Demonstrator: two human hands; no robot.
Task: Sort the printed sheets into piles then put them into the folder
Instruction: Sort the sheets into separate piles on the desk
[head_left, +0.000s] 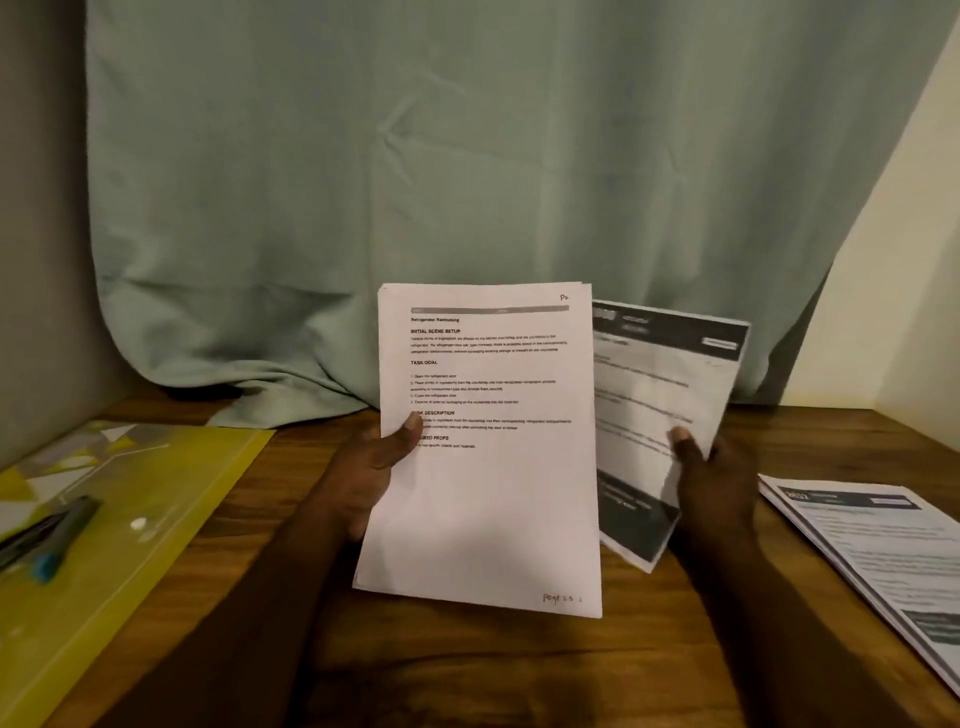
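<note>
The white sheet (488, 493) reads "Refrigerator Restocking", "INITIAL SCENE SETUP", "TASK GOAL" and a handwritten "Page" at its foot; the dark-banded sheet (649, 389) is too blurred to read.

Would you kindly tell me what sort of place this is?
Probably a home desk nook: a wooden table in a corner, a green cloth draped behind it, a yellow folder and a pile of printed sheets.

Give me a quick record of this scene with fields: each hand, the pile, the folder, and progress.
left hand: holds stack of text sheets upright
right hand: pinches dark-header sheet beside the stack
pile: dark-header sheets flat on table, far right
folder: yellow, flat on table, far left, pens at it
progress: held sheets not yet in folder
</note>
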